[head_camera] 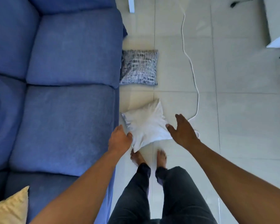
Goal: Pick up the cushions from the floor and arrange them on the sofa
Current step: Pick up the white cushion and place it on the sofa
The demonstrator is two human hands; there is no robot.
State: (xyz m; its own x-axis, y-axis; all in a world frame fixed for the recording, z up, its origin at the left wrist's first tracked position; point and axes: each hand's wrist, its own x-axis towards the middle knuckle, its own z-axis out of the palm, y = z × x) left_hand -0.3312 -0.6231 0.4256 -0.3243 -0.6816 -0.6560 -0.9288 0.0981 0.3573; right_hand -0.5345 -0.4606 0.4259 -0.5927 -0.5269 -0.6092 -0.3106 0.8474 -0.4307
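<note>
White cushion (146,125) between spread fingers (179,118)

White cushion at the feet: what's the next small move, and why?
Probably close the right hand onto the white cushion. The left hand already touches its other edge, while the right is spread open beside it, so neither lifts it yet.

Both hands reach down to the white cushion (145,125) on the floor: left hand (120,138) grips its edge, right hand (183,131) is spread at the other side. A striped cushion (139,67) lies beside the sofa (68,88).
</note>
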